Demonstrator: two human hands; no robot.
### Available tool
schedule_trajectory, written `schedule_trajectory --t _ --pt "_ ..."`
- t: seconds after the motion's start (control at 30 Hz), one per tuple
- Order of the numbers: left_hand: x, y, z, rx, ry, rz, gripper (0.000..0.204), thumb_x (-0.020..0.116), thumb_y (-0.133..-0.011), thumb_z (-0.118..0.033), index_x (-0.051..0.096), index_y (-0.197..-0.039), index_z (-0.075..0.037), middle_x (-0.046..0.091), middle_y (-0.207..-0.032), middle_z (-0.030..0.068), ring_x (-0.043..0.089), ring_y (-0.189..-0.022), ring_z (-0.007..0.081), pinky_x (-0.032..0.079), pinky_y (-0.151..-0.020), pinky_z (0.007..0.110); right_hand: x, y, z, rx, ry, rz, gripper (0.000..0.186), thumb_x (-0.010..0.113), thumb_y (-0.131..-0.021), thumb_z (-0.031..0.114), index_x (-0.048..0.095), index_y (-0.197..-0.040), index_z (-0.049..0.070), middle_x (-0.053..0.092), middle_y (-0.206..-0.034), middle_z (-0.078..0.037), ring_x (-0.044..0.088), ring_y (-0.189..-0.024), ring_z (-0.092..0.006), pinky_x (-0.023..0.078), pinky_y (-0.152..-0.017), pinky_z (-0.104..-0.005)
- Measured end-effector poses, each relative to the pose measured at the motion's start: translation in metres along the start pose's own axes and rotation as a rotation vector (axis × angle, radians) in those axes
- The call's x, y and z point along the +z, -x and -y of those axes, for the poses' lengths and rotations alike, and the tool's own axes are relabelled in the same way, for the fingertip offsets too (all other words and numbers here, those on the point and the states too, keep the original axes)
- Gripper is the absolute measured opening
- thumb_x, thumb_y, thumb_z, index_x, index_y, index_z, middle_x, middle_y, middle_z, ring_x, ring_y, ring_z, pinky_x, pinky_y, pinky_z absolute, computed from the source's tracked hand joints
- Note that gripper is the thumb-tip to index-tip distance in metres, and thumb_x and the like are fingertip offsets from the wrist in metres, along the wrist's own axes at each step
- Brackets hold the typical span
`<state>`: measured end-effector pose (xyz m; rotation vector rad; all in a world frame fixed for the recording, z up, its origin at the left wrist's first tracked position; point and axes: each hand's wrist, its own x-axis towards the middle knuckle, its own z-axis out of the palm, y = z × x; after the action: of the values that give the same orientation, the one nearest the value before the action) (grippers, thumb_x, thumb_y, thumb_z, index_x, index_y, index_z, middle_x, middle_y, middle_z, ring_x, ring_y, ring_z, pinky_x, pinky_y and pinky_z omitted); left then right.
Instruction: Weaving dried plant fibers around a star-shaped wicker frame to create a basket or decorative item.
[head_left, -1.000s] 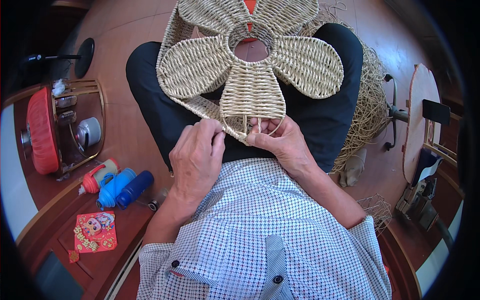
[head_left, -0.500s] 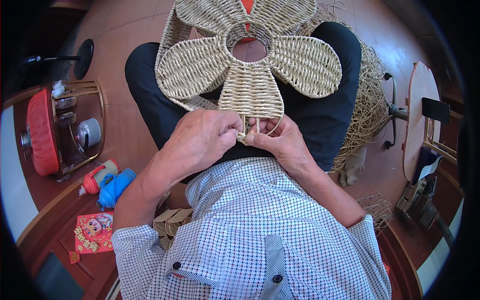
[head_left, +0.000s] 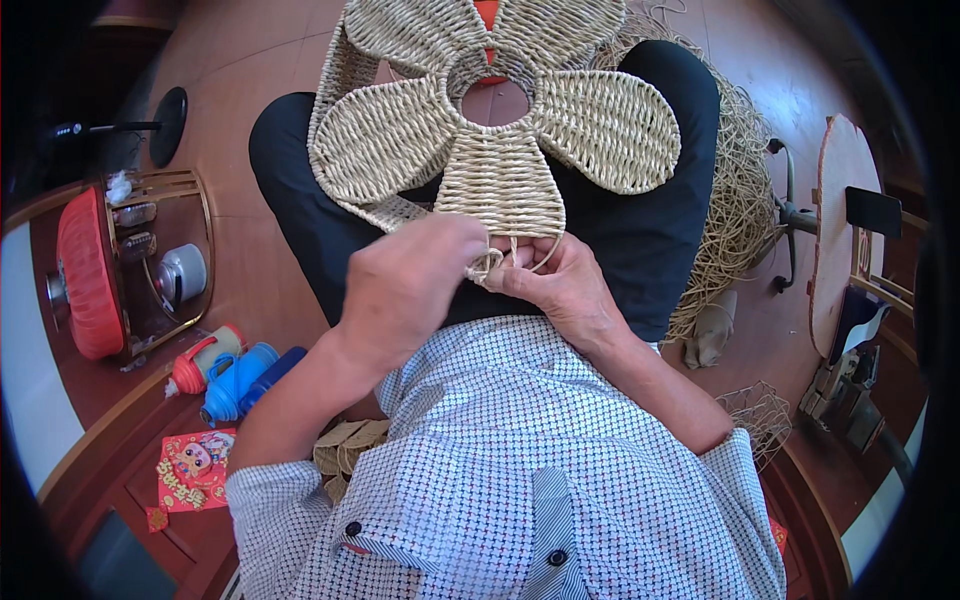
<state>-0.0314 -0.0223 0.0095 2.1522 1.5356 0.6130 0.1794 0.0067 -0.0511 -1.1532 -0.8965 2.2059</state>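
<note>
A pale woven-cord piece with five flower petals around an open ring (head_left: 494, 180) lies across dark-trousered legs (head_left: 660, 280). At the lowest petal's unfinished edge, with loose cord loops (head_left: 490, 262), my right hand (head_left: 565, 285) pinches the cord and frame, fingertips partly behind them. My left hand (head_left: 400, 280), blurred, is curled just left of the loop; what its fingertips hold is hidden. A narrow woven band (head_left: 390, 212) runs behind the lowest petal toward the left.
A tangled cord heap (head_left: 735, 210) lies right, beside a round board (head_left: 840, 270) and a wheeled stand (head_left: 785, 215). Left are a rack (head_left: 170, 190) with a red round object (head_left: 85, 275), bottles and flasks (head_left: 235, 385), a red paper card (head_left: 195, 470) and a black round base (head_left: 168, 128).
My left hand has moved right and up toward the cord at the petal's edge, where a small loop now shows. My right hand stays at the same spot.
</note>
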Motion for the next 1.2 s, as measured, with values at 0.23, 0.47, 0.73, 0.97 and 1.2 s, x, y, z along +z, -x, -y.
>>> schedule_trajectory --t 0.23,0.47,0.73,0.97,1.2 --pt "0.009 0.031 -0.02 -0.264 0.19 -0.068 0.018 0.08 -0.096 -0.002 0.075 -0.113 -0.002 0.074 -0.093 0.0095 0.069 -0.07 0.016 0.056 -0.065 0.031 0.007 0.003 0.009 0.078 -0.001 -0.033 0.028 0.082 -0.094 0.007 0.078 -0.119 -0.003 0.07 -0.09 0.005 0.059 -0.08 -0.0022 0.049 -0.076 -0.0218" --pt "0.023 0.029 -0.019 -0.304 0.196 -0.143 0.017 0.078 -0.095 0.001 0.076 -0.111 -0.003 0.076 -0.091 0.0103 0.07 -0.068 0.0167 0.055 -0.061 0.031 0.003 0.003 0.004 0.08 0.024 -0.017 0.024 0.082 -0.095 0.008 0.08 -0.116 -0.003 0.075 -0.097 0.002 0.063 -0.085 -0.0036 0.052 -0.08 -0.023" --pt "0.012 0.011 -0.014 -0.365 0.097 0.007 0.009 0.073 -0.093 -0.004 0.071 -0.101 -0.003 0.073 -0.081 0.0146 0.073 -0.069 0.0282 0.057 -0.066 0.039 0.008 0.004 0.009 0.091 0.036 -0.018 0.02 0.083 -0.095 0.008 0.081 -0.112 -0.002 0.076 -0.099 0.001 0.066 -0.087 -0.004 0.054 -0.081 -0.0236" --pt "0.016 0.007 -0.011 -0.445 0.136 0.023 0.008 0.073 -0.093 -0.004 0.071 -0.101 -0.004 0.071 -0.078 0.0116 0.071 -0.066 0.025 0.054 -0.062 0.037 0.011 0.001 0.004 0.078 0.038 -0.071 0.014 0.085 -0.094 0.007 0.081 -0.105 0.0 0.075 -0.094 0.003 0.062 -0.083 -0.0022 0.051 -0.076 -0.022" --pt "0.032 0.041 -0.017 -0.252 0.153 -0.249 0.031 0.078 -0.089 0.009 0.076 -0.118 -0.003 0.074 -0.1 0.0122 0.074 -0.083 0.0259 0.059 -0.072 0.037 0.011 -0.001 -0.003 0.038 -0.009 -0.075 0.013 0.085 -0.093 0.006 0.08 -0.103 0.0 0.073 -0.09 0.004 0.061 -0.082 -0.0023 0.051 -0.075 -0.0223"
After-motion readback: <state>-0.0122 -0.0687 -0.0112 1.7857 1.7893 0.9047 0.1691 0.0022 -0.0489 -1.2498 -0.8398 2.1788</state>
